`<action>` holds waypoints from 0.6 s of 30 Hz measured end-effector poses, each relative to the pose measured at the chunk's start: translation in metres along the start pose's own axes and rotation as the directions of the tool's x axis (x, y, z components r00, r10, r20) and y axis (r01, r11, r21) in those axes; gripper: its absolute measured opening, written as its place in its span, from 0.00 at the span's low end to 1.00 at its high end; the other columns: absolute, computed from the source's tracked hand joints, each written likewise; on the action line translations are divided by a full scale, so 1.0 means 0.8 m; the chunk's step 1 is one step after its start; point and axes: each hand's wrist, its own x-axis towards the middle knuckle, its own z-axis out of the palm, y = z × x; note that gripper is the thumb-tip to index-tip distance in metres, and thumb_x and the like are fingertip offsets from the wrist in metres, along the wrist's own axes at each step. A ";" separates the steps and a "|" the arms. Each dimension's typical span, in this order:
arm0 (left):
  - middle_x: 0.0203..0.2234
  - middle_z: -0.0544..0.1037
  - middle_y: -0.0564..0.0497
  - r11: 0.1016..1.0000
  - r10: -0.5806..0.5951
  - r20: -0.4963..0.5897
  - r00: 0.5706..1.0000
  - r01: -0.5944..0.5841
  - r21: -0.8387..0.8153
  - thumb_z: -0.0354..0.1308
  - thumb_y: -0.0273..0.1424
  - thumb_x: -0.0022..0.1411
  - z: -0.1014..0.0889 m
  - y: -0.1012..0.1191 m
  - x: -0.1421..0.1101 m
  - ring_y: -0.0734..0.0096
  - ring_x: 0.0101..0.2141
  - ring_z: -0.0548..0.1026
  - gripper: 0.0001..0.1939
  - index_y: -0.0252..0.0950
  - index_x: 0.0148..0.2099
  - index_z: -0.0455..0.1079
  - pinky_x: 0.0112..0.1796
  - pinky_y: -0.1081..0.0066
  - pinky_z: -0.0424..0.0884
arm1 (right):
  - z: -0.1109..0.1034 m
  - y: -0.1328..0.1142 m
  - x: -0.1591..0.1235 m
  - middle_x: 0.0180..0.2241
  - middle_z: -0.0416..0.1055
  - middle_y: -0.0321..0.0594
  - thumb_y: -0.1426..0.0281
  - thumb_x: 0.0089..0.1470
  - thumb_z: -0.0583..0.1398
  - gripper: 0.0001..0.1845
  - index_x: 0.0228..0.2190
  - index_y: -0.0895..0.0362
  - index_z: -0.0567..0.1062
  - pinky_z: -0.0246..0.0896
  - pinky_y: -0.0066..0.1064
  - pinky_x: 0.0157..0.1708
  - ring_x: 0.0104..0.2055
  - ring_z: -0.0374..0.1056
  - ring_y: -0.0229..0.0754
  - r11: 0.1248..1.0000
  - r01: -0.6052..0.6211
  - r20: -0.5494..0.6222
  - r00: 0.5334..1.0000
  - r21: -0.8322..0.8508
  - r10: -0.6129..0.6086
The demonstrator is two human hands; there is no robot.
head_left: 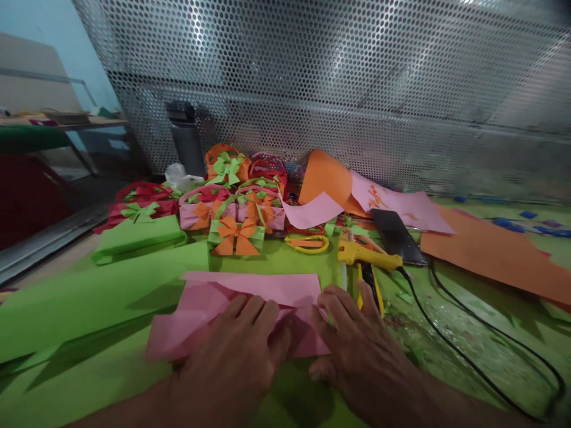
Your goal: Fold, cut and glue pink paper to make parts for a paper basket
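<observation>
A sheet of pink paper point(196, 303) lies before me, its far edge folded over into a long flap. My left hand point(236, 345) rests on the middle of it, fingers side by side and thumb apart. At the sheet's right end, the bent fingers of my right hand point(357, 345) grip the edge, with the thumb lower down near the front border. Just beyond that hand are a yellow hot glue gun point(370, 255) and a yellow-and-black cutter point(371, 288). The fingertips of my left hand are partly hidden against the paper.
Small paper bags with bows point(236, 235) crowd the back. Green paper point(102, 297) lies left; orange sheets point(495, 252) lie right. Yellow-handled scissors point(307, 245), a phone point(397, 235) and a dark bottle point(186, 142) stand or lie beyond. A black cord point(459, 351) loops at right. A perforated metal panel point(312, 71) rises behind.
</observation>
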 end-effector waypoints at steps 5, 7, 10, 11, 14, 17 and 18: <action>0.32 0.76 0.46 0.985 0.035 0.106 0.994 -0.052 0.167 0.48 0.23 0.64 -0.015 0.007 0.005 0.56 0.32 0.74 0.12 0.37 0.39 0.74 0.30 0.57 0.69 | 0.002 0.000 0.003 0.45 0.69 0.48 0.55 0.60 0.51 0.23 0.43 0.61 0.70 0.31 0.55 0.57 0.54 0.57 0.54 1.000 0.011 0.029 1.000 -0.006 -0.011; 0.31 0.76 0.47 0.985 0.026 0.090 0.996 -0.041 0.169 0.50 0.26 0.64 -0.012 0.007 0.004 0.58 0.31 0.74 0.11 0.39 0.39 0.74 0.30 0.59 0.69 | 0.003 -0.001 0.005 0.46 0.69 0.48 0.55 0.60 0.51 0.22 0.43 0.60 0.71 0.29 0.53 0.58 0.55 0.56 0.53 1.000 0.008 0.028 1.000 -0.006 -0.008; 0.32 0.76 0.47 0.983 0.045 0.082 0.996 -0.059 0.171 0.52 0.28 0.63 -0.008 0.006 0.002 0.58 0.32 0.73 0.09 0.40 0.39 0.75 0.30 0.60 0.68 | 0.003 -0.002 0.006 0.46 0.70 0.48 0.56 0.59 0.52 0.22 0.44 0.60 0.71 0.23 0.50 0.60 0.57 0.55 0.52 0.999 -0.001 -0.013 1.000 -0.042 0.000; 0.33 0.76 0.46 0.983 0.038 0.103 0.994 -0.056 0.173 0.52 0.27 0.64 -0.008 0.006 0.001 0.58 0.33 0.73 0.10 0.39 0.39 0.75 0.31 0.59 0.68 | 0.003 -0.002 0.005 0.46 0.70 0.48 0.56 0.59 0.53 0.22 0.44 0.60 0.72 0.21 0.49 0.60 0.58 0.54 0.52 0.998 -0.007 -0.029 1.000 -0.059 0.005; 0.38 0.75 0.44 0.992 -0.026 0.191 0.981 0.001 0.129 0.47 0.25 0.66 -0.013 0.008 0.001 0.55 0.37 0.72 0.14 0.39 0.44 0.74 0.35 0.55 0.69 | 0.002 -0.002 0.004 0.45 0.71 0.47 0.57 0.59 0.53 0.20 0.40 0.59 0.74 0.20 0.48 0.61 0.58 0.54 0.52 0.994 -0.021 -0.061 0.998 -0.104 0.015; 0.40 0.75 0.43 0.995 -0.040 0.257 0.966 0.017 0.094 0.45 0.24 0.67 -0.018 0.009 0.002 0.51 0.39 0.72 0.16 0.39 0.48 0.72 0.37 0.51 0.69 | 0.000 -0.001 0.001 0.42 0.73 0.47 0.59 0.60 0.53 0.18 0.35 0.60 0.75 0.21 0.49 0.61 0.56 0.56 0.52 0.987 -0.018 -0.089 0.996 -0.159 0.003; 0.40 0.74 0.43 0.995 -0.037 0.281 0.959 0.010 0.096 0.45 0.24 0.67 -0.020 0.010 0.003 0.50 0.40 0.72 0.16 0.39 0.49 0.72 0.37 0.50 0.69 | -0.001 -0.001 -0.001 0.41 0.73 0.48 0.59 0.60 0.53 0.19 0.34 0.60 0.75 0.22 0.50 0.61 0.56 0.56 0.53 0.983 -0.012 -0.092 0.996 -0.183 -0.005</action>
